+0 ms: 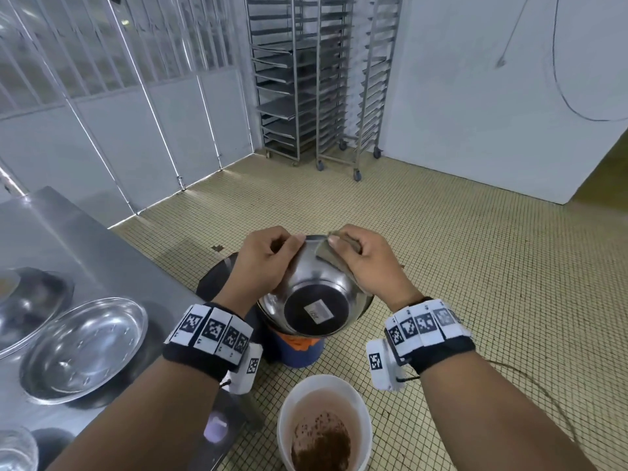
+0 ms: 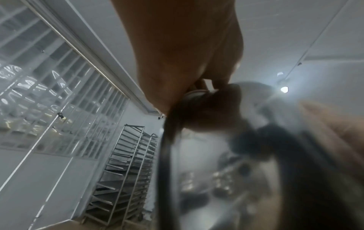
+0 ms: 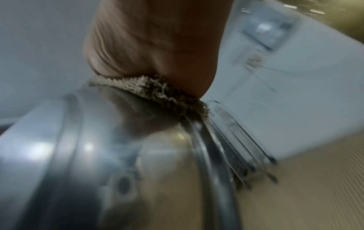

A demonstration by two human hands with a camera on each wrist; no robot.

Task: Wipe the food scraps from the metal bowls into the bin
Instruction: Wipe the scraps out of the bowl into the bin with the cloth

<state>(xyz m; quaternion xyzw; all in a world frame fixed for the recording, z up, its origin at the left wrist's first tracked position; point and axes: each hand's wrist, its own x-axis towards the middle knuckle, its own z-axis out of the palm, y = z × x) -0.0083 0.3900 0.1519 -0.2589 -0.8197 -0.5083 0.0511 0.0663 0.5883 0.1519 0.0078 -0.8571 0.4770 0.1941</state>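
Observation:
A metal bowl [image 1: 314, 283] is held tipped over, its dark base with a white label facing me, above a bin [image 1: 217, 277] with a dark liner. My left hand [image 1: 268, 260] grips the bowl's left rim, fingers curled over the edge. My right hand [image 1: 360, 263] holds a grey-brown cloth [image 1: 331, 258] against the right rim. In the right wrist view the frayed cloth [image 3: 149, 88] is pressed between the palm and the bowl [image 3: 94, 140]. The left wrist view shows the bowl's rim [image 2: 167, 155] under the hand, blurred.
A steel table [image 1: 68, 239] at the left carries more metal bowls [image 1: 85, 348]. A white bucket [image 1: 323, 426] with brown scraps stands on the tiled floor near me, a blue container [image 1: 299, 351] below the held bowl. Wheeled tray racks [image 1: 312, 79] stand at the back wall.

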